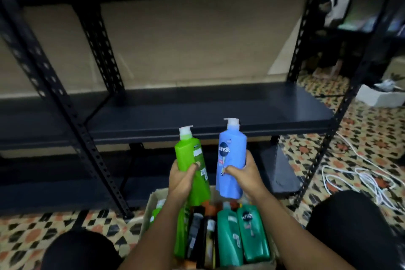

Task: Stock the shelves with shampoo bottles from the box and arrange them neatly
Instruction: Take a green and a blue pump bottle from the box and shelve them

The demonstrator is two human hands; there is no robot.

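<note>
Above an open box (151, 206) of bottles, the left hand (182, 178) grips a green bottle (192, 160). The right hand (245, 176) grips a blue bottle (231, 151), both upright before a dark shelf (197, 116)

Two hands are up, the left hand (183, 178) and the right hand (245, 176), and each holds one bottle: one lime green bottle (191, 160) and one blue bottle (231, 155), so two bottles are out of the box (151, 204). There is one cardboard box on the floor. Inside it I count two dark green bottles (241, 234) side by side, two black bottles (201, 237), and at least two more lime green ones (181, 232) at the left edge; orange caps show behind them, too hidden to count. One black shelf unit (197, 116) stands in front, one white cable (361, 180) lies coiled, one white carton (381, 96) sits far right
</note>
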